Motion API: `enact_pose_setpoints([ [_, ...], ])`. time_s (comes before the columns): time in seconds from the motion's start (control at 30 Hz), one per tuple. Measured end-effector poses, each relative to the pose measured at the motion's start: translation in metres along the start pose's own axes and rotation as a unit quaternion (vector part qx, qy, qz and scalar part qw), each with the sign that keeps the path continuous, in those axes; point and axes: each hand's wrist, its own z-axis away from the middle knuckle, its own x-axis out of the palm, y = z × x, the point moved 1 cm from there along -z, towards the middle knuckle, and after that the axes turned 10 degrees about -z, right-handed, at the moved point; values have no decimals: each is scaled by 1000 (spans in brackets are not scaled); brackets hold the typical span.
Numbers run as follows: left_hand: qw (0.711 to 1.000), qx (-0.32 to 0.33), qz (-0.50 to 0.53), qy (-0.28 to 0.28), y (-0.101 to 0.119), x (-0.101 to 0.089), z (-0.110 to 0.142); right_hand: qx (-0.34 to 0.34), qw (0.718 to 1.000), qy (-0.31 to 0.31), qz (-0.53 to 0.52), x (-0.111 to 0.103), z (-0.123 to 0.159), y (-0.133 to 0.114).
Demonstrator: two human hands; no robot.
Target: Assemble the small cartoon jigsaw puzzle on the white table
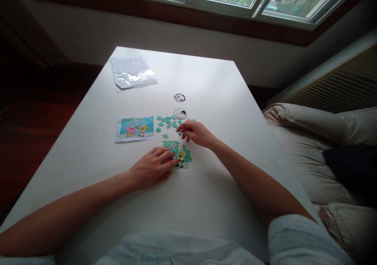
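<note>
A small, partly joined cartoon jigsaw (179, 153) lies on the white table (206, 186). My left hand (151, 166) rests flat on the table, its fingertips pressing the jigsaw's left edge. My right hand (196, 133) hovers just beyond the jigsaw, fingertips pinching at a loose teal piece (180, 133). Several loose teal pieces (167, 121) are scattered behind it. A printed reference picture (134, 128) of the same cartoon lies to the left.
A clear plastic bag on a paper sheet (133, 73) lies at the far left of the table. Two round cable holes (179, 105) sit mid-table. A cushioned seat (318, 147) stands to the right, a window wall beyond.
</note>
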Motion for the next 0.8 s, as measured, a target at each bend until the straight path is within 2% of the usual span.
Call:
enact_pose_setpoints([
  [0.13,1000,1,17,17,1,1,-1,-72,993,-35,92,-1,17,-3],
  [0.3,1000,2,17,19,2,1,-2,-101,984,-78,121,4,25,-5],
  [0.47,1000,4,13,16,2,0,-2,-103,984,-58,135,8,28,-2],
  [0.67,999,7,16,28,0,0,-1,-69,992,-39,97,12,32,-2],
  [0.8,999,8,13,28,0,0,-1,-61,992,-34,109,15,33,-4],
])
